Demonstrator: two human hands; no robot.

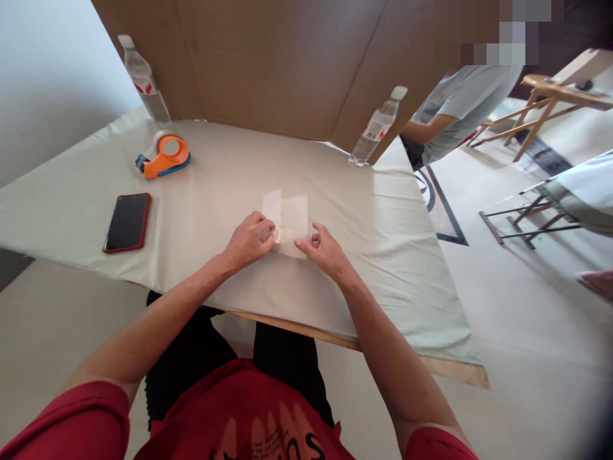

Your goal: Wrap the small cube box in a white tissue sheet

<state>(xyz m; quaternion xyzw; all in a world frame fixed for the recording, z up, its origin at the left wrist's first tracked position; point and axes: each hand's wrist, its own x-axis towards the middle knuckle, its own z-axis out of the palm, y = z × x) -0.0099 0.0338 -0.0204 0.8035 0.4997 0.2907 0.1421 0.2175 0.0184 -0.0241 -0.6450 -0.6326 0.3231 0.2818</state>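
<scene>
A white sheet of thin paper (294, 214) with a fold or seam lies on the cloth in front of me. My left hand (251, 241) is on its left side, fingers curled and closed at a small pale yellowish piece (278, 236) whose kind I cannot make out. A clear bit of something shows by those fingertips. My right hand (326, 250) rests at the paper's lower right edge. Its thumb lies on the paper and the index finger is apart from it; the other fingers are curled and partly hidden.
A phone (127, 222) in a red case and an orange-and-blue tape dispenser (167, 155) lie to the left. Two water bottles (146, 83) (378, 128) stand against a brown cardboard panel (268, 64). Beyond it sits another person (460, 108); a folding stool (541, 204) stands at right.
</scene>
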